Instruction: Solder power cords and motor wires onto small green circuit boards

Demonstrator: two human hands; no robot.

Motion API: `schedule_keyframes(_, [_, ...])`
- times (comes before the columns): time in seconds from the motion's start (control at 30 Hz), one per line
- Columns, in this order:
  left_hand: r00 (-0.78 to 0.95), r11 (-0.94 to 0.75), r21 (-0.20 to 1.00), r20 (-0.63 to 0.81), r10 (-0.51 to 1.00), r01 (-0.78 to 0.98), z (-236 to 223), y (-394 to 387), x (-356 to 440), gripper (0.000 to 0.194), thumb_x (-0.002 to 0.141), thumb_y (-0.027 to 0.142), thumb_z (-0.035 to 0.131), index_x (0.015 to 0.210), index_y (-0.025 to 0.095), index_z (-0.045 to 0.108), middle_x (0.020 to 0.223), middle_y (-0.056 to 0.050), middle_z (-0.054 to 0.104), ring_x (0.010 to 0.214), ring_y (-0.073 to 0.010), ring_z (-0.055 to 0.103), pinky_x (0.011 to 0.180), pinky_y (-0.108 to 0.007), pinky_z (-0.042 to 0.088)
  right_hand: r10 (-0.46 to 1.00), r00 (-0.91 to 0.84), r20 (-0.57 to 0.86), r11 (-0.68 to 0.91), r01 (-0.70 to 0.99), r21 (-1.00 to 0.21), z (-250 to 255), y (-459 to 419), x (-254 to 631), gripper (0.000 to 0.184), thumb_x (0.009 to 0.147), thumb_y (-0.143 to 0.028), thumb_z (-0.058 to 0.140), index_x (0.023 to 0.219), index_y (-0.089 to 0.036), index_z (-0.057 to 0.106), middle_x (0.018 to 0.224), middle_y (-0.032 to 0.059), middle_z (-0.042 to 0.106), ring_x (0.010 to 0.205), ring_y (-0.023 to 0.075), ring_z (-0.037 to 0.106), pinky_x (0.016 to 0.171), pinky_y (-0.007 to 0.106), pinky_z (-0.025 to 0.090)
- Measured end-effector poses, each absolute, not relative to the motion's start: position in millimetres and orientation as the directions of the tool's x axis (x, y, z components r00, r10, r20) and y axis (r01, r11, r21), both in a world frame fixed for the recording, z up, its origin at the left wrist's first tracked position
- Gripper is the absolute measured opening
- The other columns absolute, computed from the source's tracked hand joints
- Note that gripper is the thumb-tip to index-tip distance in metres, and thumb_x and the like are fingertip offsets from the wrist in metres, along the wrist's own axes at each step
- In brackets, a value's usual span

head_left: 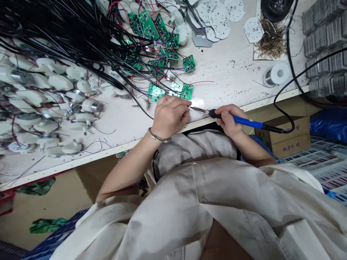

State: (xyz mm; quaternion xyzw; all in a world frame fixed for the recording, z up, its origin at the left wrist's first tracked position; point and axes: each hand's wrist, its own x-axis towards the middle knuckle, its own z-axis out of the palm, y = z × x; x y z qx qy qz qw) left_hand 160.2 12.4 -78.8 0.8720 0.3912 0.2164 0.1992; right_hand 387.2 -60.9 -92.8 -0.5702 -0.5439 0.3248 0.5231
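Observation:
My right hand (230,121) grips a soldering iron (245,122) with a blue and black handle; its metal tip points left. Close to that tip are the fingertips of my left hand (172,113), closed in a pinch at the table's front edge. What they hold is too small and hidden to make out. Just beyond my left hand lie a green circuit board (155,92) and another green board (187,91), with thin red, blue and black wires around them. A small pale shiny patch shows on the table behind the iron's tip.
White plastic parts with small motors (92,105) crowd the left, under a bundle of black cables (67,39). Further back are white octagonal boards (219,21). On the right stand a solder spool (279,74), the iron's black cord (288,126) and stacked grey plates (325,39).

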Motion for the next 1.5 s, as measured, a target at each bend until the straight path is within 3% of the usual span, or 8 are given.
schedule_keyframes(0.3, [0.594,-0.619,0.529,0.245,0.766,0.580,-80.9,11.9,159.7,0.014,0.087,0.019,0.058,0.080,0.022,0.070,0.104,-0.002,0.080,0.100,-0.0233,0.072,0.095,-0.048,0.050,0.942,0.209,0.263,0.193,0.304,-0.933,-91.5,-59.7,387.0,0.035,0.096,-0.054,0.054,0.084,-0.027,0.074,0.061,-0.0044,0.065,0.050,0.0120,0.061,0.055,0.029,0.055])
schedule_keyframes(0.47, [0.621,-0.650,0.487,0.248,0.743,0.583,-80.8,13.6,159.2,0.017,0.091,0.020,0.056,0.080,0.022,0.069,0.104,-0.001,0.080,0.098,-0.0225,0.072,0.094,-0.046,0.050,0.880,0.386,0.279,0.246,0.133,-0.960,-92.8,-58.9,379.3,0.031,0.098,-0.051,0.050,0.087,-0.028,0.066,0.048,-0.0083,0.044,0.031,0.0079,0.035,0.036,0.026,0.034])
schedule_keyframes(0.57, [0.643,-0.693,0.427,0.281,0.713,0.581,-78.2,13.5,157.2,0.018,0.094,0.020,0.054,0.083,0.021,0.069,0.104,-0.002,0.079,0.096,-0.0227,0.072,0.090,-0.044,0.051,0.840,0.427,0.334,0.312,0.124,-0.942,-92.5,-53.6,375.0,0.029,0.103,-0.046,0.040,0.091,-0.029,0.060,0.046,-0.0112,0.030,0.029,0.0081,0.029,0.042,0.027,0.042])
schedule_keyframes(0.77, [0.624,-0.683,0.304,0.278,0.731,0.664,-69.3,-2.2,154.1,0.018,0.098,0.027,0.057,0.111,0.022,0.069,0.117,-0.006,0.075,0.104,-0.0244,0.066,0.102,-0.050,0.047,0.767,0.464,0.444,0.424,0.153,-0.893,-83.7,-41.5,386.8,0.018,0.101,-0.043,0.049,0.112,-0.036,0.060,0.062,-0.0090,0.053,0.046,0.0096,0.057,0.054,0.028,0.055])
schedule_keyframes(0.9, [0.650,-0.719,0.105,0.356,0.672,0.687,-67.9,-11.8,144.3,0.016,0.103,0.022,0.052,0.104,0.023,0.068,0.089,-0.001,0.073,0.084,-0.0187,0.062,0.102,-0.046,0.048,0.735,0.477,0.481,0.372,0.310,-0.875,-68.2,-35.4,403.0,0.024,0.100,-0.041,0.052,0.124,-0.038,0.056,0.089,-0.0045,0.068,0.069,0.0156,0.074,0.069,0.039,0.064])
schedule_keyframes(1.2, [0.781,-0.812,-0.054,0.314,0.539,0.582,-60.4,-24.0,42.7,0.018,0.100,0.016,0.060,0.113,0.024,0.069,0.094,-0.002,0.078,0.084,-0.0173,0.066,0.083,-0.037,0.052,0.842,0.122,0.525,0.355,0.607,-0.711,-79.6,33.4,441.2,0.029,0.101,-0.045,0.048,0.125,-0.031,0.054,0.118,0.0053,0.069,0.109,0.0203,0.072,0.099,0.044,0.062])
schedule_keyframes(1.37, [0.563,-0.576,0.133,0.128,0.817,0.806,-79.3,-19.1,-12.2,0.022,0.100,0.037,0.056,0.109,0.027,0.074,0.099,0.000,0.078,0.098,-0.0217,0.071,0.093,-0.047,0.052,0.891,-0.073,0.449,0.358,0.721,-0.594,-85.3,103.7,456.1,0.052,0.090,-0.017,0.057,0.139,-0.028,0.042,0.145,0.0046,0.060,0.135,0.0160,0.059,0.119,0.040,0.049])
schedule_keyframes(1.5, [0.475,-0.489,0.274,0.120,0.872,0.828,-90.1,-5.6,-37.5,0.020,0.086,0.052,0.074,0.098,0.035,0.075,0.095,0.003,0.078,0.096,-0.0292,0.070,0.084,-0.055,0.054,0.933,-0.065,0.354,0.274,0.768,-0.579,-84.2,134.4,449.9,0.066,0.080,-0.015,0.071,0.140,-0.026,0.045,0.146,0.0032,0.057,0.141,0.0260,0.055,0.121,0.046,0.045])
